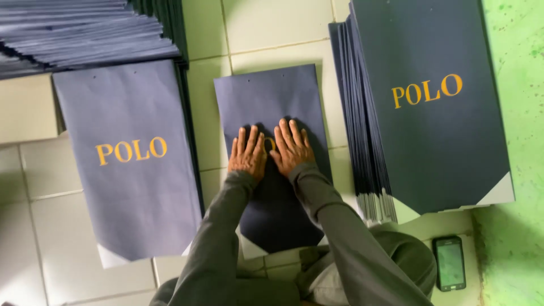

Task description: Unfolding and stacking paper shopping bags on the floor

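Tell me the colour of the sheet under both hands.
Dark navy blue, with yellow lettering mostly hidden beneath the hands; the sheet shows best in the head view.

Just one view here, from a camera on the person's head, pointed almost straight down at a tiled floor (pixel 272 34). It's fairly close, about arm's reach, so both grey sleeves come in from the bottom edge and the left hand (pixel 247 153) and right hand (pixel 292 147) sit near the middle of the frame. The far side of the scene is at the top. The frame takes in a dark blue sheet (pixel 266 96) in the centre, a stack (pixel 436 113) on the right, another on the left, and a phone (pixel 449 263) at the near right. There's no second view to overlap with.
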